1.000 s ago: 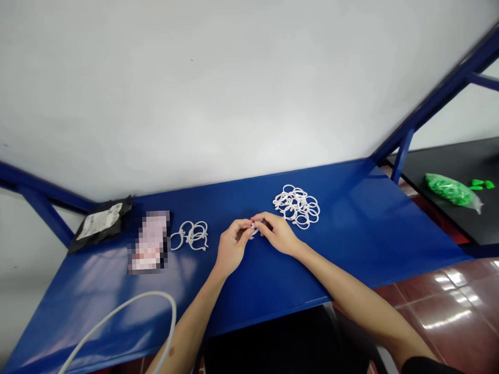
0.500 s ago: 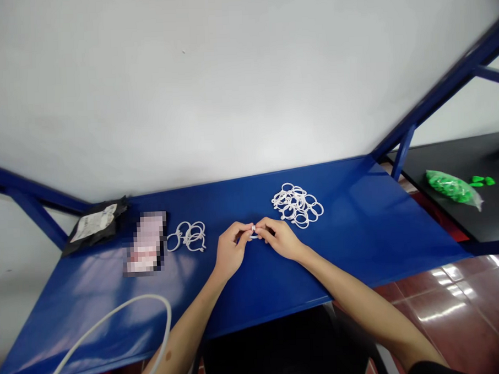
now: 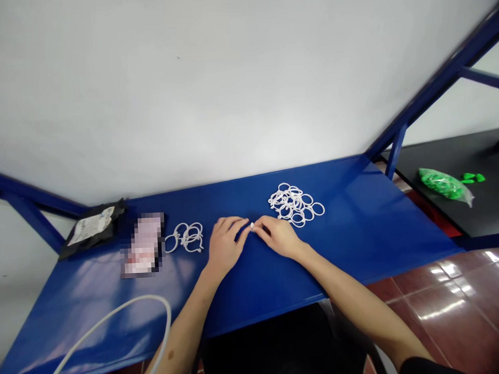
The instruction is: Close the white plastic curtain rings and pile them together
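Observation:
A small white piece [image 3: 252,225], the visible part of a white plastic ring, sits in the pinched fingertips of my right hand [image 3: 278,236]. Most of that ring is hidden. My left hand [image 3: 227,244] is just left of it, with thumb and index finger apart; the thumb tip is close to the white piece, and I cannot tell whether it touches. Beyond my right hand lies a pile of white plastic rings [image 3: 296,204] with small knobs. A smaller group of similar rings [image 3: 193,237] rests to the left of my left hand.
The blue table [image 3: 254,297] stands against a pale wall. A black package with a white label [image 3: 92,226] and a blurred-out flat object [image 3: 144,244] lie at left. A white cable [image 3: 114,310] loops in front. A bag of green pieces [image 3: 442,184] lies on a black table at right.
My left hand has loosened its pinch and shifted slightly left, its fingers spreading. My right hand keeps its pinch. The ring's lower arc no longer shows, and the view has shifted slightly.

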`<state>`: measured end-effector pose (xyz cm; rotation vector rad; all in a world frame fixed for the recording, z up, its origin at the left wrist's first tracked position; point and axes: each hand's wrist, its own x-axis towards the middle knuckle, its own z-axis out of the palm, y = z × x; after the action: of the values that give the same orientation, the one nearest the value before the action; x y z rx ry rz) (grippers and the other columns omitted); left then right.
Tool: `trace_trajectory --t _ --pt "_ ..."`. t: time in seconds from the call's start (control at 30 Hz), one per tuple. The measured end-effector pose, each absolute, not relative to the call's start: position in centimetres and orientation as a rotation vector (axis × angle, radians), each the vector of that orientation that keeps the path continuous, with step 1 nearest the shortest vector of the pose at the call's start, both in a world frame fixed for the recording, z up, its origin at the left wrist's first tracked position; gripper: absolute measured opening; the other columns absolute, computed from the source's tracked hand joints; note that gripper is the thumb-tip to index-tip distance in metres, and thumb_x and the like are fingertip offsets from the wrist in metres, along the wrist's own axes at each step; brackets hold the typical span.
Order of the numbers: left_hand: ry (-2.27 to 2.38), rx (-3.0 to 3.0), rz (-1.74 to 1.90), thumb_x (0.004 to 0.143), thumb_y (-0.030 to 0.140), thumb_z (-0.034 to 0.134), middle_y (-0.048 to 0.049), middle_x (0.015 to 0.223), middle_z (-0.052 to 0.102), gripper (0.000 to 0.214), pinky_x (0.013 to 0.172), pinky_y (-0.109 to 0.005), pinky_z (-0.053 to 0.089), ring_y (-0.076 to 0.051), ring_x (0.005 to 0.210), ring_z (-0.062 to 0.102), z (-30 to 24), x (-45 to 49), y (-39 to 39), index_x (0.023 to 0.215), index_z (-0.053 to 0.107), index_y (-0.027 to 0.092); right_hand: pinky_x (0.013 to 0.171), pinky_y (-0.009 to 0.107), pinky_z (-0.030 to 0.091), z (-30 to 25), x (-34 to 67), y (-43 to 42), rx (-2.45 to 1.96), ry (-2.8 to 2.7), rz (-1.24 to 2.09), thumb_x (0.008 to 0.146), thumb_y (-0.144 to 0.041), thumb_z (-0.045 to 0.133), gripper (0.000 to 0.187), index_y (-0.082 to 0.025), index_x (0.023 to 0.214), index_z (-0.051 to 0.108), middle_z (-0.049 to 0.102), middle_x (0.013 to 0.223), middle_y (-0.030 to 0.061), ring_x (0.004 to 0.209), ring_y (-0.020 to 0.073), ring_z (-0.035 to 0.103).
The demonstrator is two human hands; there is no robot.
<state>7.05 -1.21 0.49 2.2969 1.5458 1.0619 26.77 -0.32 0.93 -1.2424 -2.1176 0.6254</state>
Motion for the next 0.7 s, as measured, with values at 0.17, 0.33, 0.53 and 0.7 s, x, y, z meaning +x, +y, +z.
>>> trace_trajectory --t 0.17,0.33,0.53,0.7 --pt "2.408 2.252 0.614 0.096 0.037 0.054 -0.0193 0.123 0.064 0.041 0.094 -0.050 0.042 -0.038 0.114 0.054 1.3 4.6 -0.9 0.127 0.064 0.012 0.059 0.025 0.034 2.6 29.6 0.7 -1.704 -1.872 0.066 0.101 -0.036 0.051 0.025 -0.018 0.089 0.064 0.071 0.090 0.0061 0.072 0.0166 0.064" --pt "2.500 2.178 0.258 0.096 0.031 0.049 -0.0176 0.113 0.068 0.037 0.091 -0.049 0.039 -0.038 0.111 0.054 0.9 2.6 -0.9 0.125 0.065 0.012 0.059 0.026 0.031 3.3 33.7 1.6 -2.088 -1.609 -0.018 0.096 -0.033 0.057 0.017 -0.018 0.092 0.064 0.069 0.096 0.0068 0.076 0.0176 0.063" --pt "2.404 2.232 0.324 0.097 0.021 0.043 -0.0145 0.108 0.072 0.033 0.089 -0.049 0.034 -0.037 0.107 0.054 0.2 2.1 -0.6 0.119 0.068 0.016 0.061 0.027 0.031 2.8 34.8 1.5 -2.188 -1.586 0.132 0.097 -0.042 0.056 0.027 -0.020 0.087 0.068 0.070 0.095 0.0069 0.076 0.0194 0.063" --pt "2.298 2.234 0.649 0.096 0.022 0.048 -0.0131 0.101 0.075 0.027 0.089 -0.050 0.032 -0.036 0.104 0.055 0.6 2.8 -0.5 0.112 0.069 0.017 0.062 0.028 0.035 3.1 34.8 1.7 -2.043 -1.486 0.024 0.099 -0.039 0.052 0.029 -0.018 0.088 0.069 0.071 0.090 0.0070 0.073 0.0191 0.062"
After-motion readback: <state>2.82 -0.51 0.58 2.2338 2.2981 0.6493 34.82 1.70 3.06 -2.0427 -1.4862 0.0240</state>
